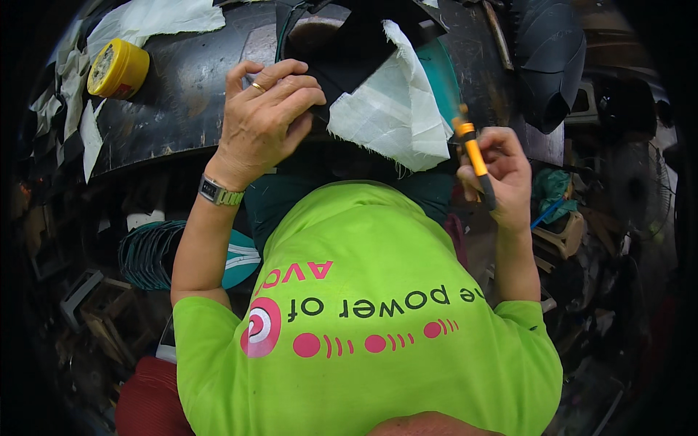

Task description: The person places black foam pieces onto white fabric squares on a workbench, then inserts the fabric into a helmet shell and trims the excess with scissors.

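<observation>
My left hand [273, 109] is at the bench edge, its fingers loosely bent and apart, the fingertips at the border of a black sheet piece [349, 43]. No object shows in it. In my right hand [502, 171] is a slim tool with a yellow-and-black handle [476, 156], pointing up and away; its tip is blurred, so its kind is unclear. Between my hands lies a frayed white cloth piece [392, 109], partly over the black piece. A green piece [436, 73] shows behind the cloth's right side.
A yellow tub [118, 69] stands tilted-looking on the dark bench [185, 87] at left, near white cloth scraps [156, 22]. Dark curved stacked pieces [549, 58] lie at far right. Below left of the bench is a stack of green-edged pieces [156, 254]; a beige stool [563, 232] is at right.
</observation>
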### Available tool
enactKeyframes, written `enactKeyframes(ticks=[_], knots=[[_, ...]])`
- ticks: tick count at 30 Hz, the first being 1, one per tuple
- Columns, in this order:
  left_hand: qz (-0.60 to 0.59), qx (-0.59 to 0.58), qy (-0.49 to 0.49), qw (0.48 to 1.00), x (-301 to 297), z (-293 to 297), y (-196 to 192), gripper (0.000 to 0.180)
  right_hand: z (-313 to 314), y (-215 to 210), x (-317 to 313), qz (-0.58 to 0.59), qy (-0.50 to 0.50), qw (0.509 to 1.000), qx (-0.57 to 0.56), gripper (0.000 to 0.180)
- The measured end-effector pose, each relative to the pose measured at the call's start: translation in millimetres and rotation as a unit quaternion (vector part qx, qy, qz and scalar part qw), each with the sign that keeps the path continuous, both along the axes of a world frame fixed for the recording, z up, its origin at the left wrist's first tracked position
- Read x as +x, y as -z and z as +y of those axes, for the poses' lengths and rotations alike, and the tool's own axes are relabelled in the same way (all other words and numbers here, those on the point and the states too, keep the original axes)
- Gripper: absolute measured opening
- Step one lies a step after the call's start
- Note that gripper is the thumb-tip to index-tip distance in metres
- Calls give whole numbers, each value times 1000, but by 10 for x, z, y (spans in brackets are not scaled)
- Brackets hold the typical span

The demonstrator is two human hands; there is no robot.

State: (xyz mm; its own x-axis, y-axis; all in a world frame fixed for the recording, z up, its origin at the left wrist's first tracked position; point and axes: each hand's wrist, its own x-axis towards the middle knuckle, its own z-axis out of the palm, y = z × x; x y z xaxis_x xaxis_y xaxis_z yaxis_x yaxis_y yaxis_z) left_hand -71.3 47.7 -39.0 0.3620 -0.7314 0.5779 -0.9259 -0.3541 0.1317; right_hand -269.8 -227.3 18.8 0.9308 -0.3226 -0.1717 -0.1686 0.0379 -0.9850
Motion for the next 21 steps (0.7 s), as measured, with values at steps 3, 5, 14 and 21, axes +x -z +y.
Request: enactKeyframes(ticks=[3,5,14,21], knots=[[49,26,-1,998,-121,-26,-36,29,-8,-62,-67,16,-55,998,-3,47],[63,17,1,998,-152,-39,-55,28,94,18,-71,49,-107,992,37,48],[37,99,45,993,-69,-80,-235,49,-50,170,-190,120,-204,956,171,50],[-5,150,40,988,-49,-223,-341,45,44,261,-244,191,-238,945,114,40]])
